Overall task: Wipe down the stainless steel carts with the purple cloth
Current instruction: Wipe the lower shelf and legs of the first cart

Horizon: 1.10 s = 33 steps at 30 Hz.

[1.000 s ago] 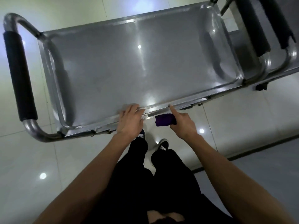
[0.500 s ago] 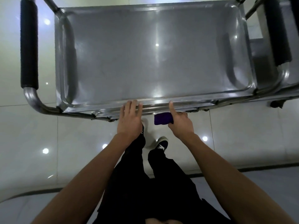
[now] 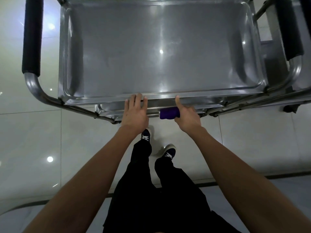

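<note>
The cart [image 3: 159,47] now sits square to the person, its near rim running level across the view; a second ago it lay skewed, left end lower and closer, and half a second ago it was almost straight. So the cart has been swung round, or the person has stepped round it, until the long side faces them. That reads as positioning rather than wiping: the top tray looks bare and glossy, and no cloth is on it.

The left hand [image 3: 135,113] rests on the near rim with fingers laid flat over the edge, its grip open and holding nothing. It has kept that spot on the rim through all three frames. The right hand [image 3: 186,118] is closed around the cloth [image 3: 168,113], a purple wad bunched in the palm and poking out toward the left hand, just below the rim and in front of the lower shelf. The thumb points up and touches the rim edge, as it did before.

The left handle [image 3: 32,36], padded in black, now stands nearly upright in the view where earlier it leaned. A second cart [image 3: 276,68] remains just beside the first on the right, its padded handle close to the tray's corner. The feet [image 3: 169,151] have shifted; one shoe is now ahead of the other, which suggests a step was taken.

My judgement is that wiping of this cart is about to begin or resume, with the cloth ready but off the steel.
</note>
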Each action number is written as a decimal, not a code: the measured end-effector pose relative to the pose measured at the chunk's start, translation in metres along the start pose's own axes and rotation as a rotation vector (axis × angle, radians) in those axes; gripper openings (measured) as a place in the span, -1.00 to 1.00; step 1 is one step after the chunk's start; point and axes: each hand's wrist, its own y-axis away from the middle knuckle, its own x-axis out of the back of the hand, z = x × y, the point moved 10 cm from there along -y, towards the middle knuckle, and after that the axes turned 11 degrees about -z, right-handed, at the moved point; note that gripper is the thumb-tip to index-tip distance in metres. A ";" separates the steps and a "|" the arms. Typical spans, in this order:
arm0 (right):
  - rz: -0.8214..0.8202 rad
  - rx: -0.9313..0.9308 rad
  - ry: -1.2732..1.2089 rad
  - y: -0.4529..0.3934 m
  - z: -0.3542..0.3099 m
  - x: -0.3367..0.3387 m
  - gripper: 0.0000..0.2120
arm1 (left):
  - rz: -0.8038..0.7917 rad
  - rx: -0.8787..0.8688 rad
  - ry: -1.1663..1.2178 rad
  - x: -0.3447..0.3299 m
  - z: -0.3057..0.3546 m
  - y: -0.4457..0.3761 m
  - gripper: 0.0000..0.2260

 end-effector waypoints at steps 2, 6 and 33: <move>-0.009 -0.003 0.009 -0.005 -0.001 0.003 -0.12 | 0.005 -0.008 -0.008 0.005 -0.003 -0.007 -0.37; -0.019 -0.005 0.012 -0.016 -0.002 0.011 -0.11 | 0.003 -0.019 0.000 0.014 -0.009 -0.022 -0.38; 0.107 0.165 -0.192 0.008 -0.042 -0.024 -0.52 | -0.040 0.017 0.147 -0.024 -0.050 0.027 -0.54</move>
